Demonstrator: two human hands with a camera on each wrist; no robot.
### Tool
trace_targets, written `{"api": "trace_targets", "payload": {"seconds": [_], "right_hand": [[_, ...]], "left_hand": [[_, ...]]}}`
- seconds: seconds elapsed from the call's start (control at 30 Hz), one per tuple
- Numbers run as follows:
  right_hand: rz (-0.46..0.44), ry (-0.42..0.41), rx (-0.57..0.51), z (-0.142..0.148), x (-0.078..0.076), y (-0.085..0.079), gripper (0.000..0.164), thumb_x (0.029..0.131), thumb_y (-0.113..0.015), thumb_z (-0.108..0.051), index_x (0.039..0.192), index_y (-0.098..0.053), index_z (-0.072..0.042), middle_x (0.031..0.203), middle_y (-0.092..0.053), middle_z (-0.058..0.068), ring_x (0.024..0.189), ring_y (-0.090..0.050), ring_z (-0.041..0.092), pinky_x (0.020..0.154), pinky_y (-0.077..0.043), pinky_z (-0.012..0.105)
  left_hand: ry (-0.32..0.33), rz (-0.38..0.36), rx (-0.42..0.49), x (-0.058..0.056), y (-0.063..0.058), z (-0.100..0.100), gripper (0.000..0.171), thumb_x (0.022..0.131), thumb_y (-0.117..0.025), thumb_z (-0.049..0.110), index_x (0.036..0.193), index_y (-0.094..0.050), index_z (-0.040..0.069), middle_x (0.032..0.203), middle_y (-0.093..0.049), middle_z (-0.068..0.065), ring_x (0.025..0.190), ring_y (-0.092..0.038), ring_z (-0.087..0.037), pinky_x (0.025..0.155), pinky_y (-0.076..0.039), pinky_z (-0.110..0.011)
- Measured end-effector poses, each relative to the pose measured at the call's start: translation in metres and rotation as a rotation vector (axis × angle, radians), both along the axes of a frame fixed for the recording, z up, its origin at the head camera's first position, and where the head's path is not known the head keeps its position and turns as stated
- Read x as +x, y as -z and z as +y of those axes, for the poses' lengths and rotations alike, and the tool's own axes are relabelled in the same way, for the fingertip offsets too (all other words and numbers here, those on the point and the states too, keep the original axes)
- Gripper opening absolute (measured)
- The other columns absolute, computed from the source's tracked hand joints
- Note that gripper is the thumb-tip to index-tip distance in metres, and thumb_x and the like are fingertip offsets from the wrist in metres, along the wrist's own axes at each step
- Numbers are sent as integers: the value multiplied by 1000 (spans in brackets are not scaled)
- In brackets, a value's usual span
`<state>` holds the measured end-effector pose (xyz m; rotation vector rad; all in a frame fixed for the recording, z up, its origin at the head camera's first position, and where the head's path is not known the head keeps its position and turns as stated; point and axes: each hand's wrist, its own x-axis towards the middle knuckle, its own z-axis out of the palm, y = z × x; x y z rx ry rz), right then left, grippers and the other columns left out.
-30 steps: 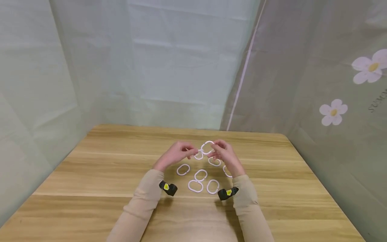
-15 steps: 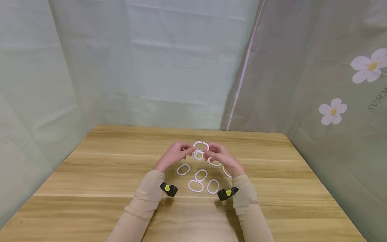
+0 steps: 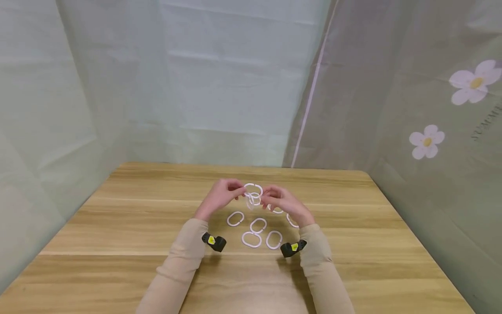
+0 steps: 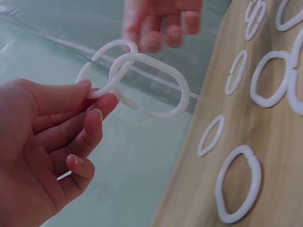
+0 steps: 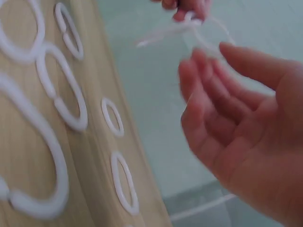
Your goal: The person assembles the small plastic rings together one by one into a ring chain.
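Above the table my left hand (image 3: 221, 196) pinches a white oval curtain ring (image 4: 115, 43) between thumb and fingertips; a gap shows in its loop. A second white ring (image 4: 186, 92) hangs linked through it, pointing toward the right hand. My right hand (image 3: 284, 201) is held up close beside the linked rings. In the right wrist view its thumb stands apart from the loosely bent fingers (image 5: 196, 80), with nothing between them. Several loose white rings lie on the tabletop below, among them one (image 4: 259, 179) at the left and two that touch near the middle.
The wooden table (image 3: 117, 226) has a pale green curtain (image 3: 235, 87) behind it and a darker flowered curtain (image 3: 372, 87) at the right. Black cameras (image 3: 217, 243) are strapped to both wrists.
The right hand held one linked ring at the right, swung it leftward over the other, and has now let go. The left hand keeps its pinch and has shifted slightly left.
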<state>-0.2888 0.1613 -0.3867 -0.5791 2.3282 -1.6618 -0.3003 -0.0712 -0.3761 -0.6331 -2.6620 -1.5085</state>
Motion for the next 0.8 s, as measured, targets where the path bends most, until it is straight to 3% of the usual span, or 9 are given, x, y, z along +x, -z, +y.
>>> {"api": "trace_targets", "payload": {"seconds": [0.13, 0.23, 0.47, 0.8], "right_hand": [[131, 145, 202, 4, -1, 2, 28, 93, -60, -9, 115, -55, 8, 104, -64, 22, 93, -62, 25, 76, -48, 29], [169, 226, 324, 10, -1, 5, 27, 92, -61, -9, 113, -56, 8, 107, -63, 22, 99, -61, 30, 81, -49, 31], [157, 209, 441, 18, -1, 13, 36, 88, -64, -9, 117, -55, 11, 114, -59, 29, 104, -58, 40, 92, -48, 49], [180, 277, 657, 20, -3, 28, 25, 85, -69, -13, 99, -59, 4, 97, -63, 19, 93, -59, 31, 86, -49, 44]], "left_hand": [[-27, 16, 19, 0, -2, -8, 18, 93, -65, 16, 98, -70, 0, 89, -73, -16, 68, -62, -17, 63, -48, -25], [-11, 25, 16, 1, -4, -12, 18, 93, -64, 15, 99, -70, -1, 89, -73, -17, 68, -62, -15, 63, -48, -25], [-14, 37, 9, 3, -7, -18, 20, 93, -65, 18, 98, -71, 0, 91, -73, -20, 68, -61, -13, 66, -49, -28], [18, 35, 1, 5, -3, -16, 15, 91, -66, 14, 94, -70, -1, 84, -72, -15, 72, -65, -28, 64, -52, -28]]}}
